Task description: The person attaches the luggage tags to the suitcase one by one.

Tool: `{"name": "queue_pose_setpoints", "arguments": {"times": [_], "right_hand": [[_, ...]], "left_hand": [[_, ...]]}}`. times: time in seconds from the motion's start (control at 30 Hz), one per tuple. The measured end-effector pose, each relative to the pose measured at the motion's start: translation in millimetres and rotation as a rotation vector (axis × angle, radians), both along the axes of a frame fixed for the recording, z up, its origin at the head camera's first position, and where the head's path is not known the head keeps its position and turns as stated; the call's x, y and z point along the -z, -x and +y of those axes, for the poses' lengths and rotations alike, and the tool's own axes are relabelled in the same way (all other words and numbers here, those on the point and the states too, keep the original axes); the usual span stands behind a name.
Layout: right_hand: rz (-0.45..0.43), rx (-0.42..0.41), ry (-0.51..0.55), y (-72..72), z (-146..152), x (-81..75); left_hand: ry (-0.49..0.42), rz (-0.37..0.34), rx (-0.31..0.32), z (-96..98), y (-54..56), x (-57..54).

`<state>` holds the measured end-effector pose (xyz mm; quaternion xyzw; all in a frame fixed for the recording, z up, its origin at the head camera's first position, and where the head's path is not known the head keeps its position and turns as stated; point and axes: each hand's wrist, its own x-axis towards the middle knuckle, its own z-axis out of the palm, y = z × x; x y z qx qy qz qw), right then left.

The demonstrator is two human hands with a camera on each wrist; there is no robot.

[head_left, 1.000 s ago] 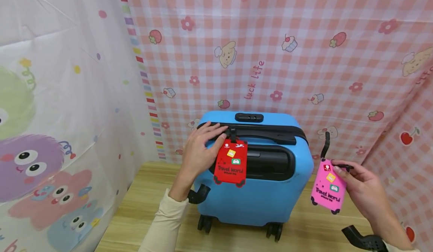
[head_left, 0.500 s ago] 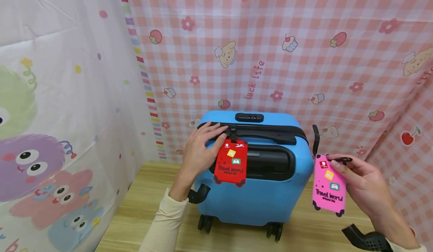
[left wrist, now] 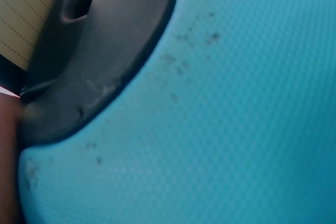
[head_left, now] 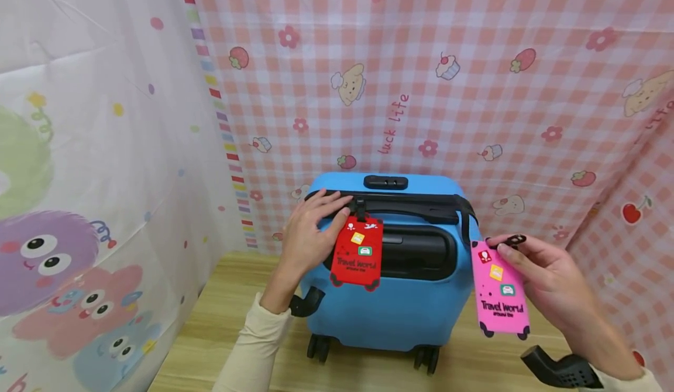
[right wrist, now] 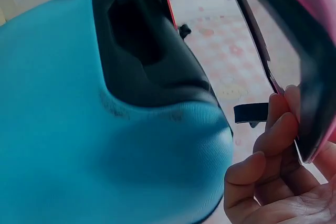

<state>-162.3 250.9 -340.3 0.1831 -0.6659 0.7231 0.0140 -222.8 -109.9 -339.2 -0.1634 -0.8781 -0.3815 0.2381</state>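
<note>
A blue suitcase (head_left: pixel 384 316) stands upright on its wheels. My left hand (head_left: pixel 310 231) rests on its top left edge with fingers extended, the thumb at the upper left corner of a red luggage tag (head_left: pixel 356 272). That tag hangs by a black strap from the suitcase's top handle (head_left: pixel 411 209). At the right, my right hand (head_left: pixel 550 281) pinches a pink luggage tag (head_left: pixel 500 316) near its top, just beside the suitcase's right side. The pink tag's black strap (head_left: pixel 466 226) reaches up in front of the suitcase's top right corner; whether it touches cannot be told.
Pale wood-grain flooring (head_left: pixel 210 322) lies under the suitcase. A pink checked curtain (head_left: pixel 316 99) hangs behind, and a white cartoon curtain (head_left: pixel 131 205) closes off the left. Black camera mounts (head_left: pixel 558 371) sit at both wrists. A black combination lock (head_left: pixel 386 182) is on the suitcase top.
My right hand has moved left with the pink luggage tag, bringing its strap from open air to the suitcase's top right corner. My left hand stays on the suitcase.
</note>
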Motion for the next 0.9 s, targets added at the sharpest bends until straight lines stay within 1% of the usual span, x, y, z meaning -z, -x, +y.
{"name": "queue_pose_setpoints", "arguments": {"times": [0.2,0.33,0.43,0.53,0.63,0.73,0.9], "right_hand": [[-0.016,-0.074,-0.051,-3.3,-12,-6.6],[-0.063,-0.095,-0.078,-5.0,-19,-8.3],[-0.076,-0.123,-0.071,-6.2,-23,-8.3],[-0.083,-0.17,-0.057,-7.5,-26,-8.1],[-0.103,-0.197,-0.073,-8.7,-29,-9.0],[-0.143,-0.175,-0.135,-9.1,-34,-11.5],[-0.247,-0.074,-0.247,-8.8,-44,-19.7]], "left_hand": [[-0.007,-0.006,0.003,1.2,-0.1,-1.2],[-0.01,-0.003,0.007,1.0,-0.2,-1.2],[-0.01,-0.003,0.007,0.3,-0.1,-0.9],[-0.01,0.0,0.011,-0.2,-0.3,-0.7],[-0.009,0.008,0.016,-0.7,0.2,-0.6],[-0.009,0.019,0.024,-1.2,0.4,-1.1],[0.004,0.003,0.052,-3.3,0.0,-2.9]]}}
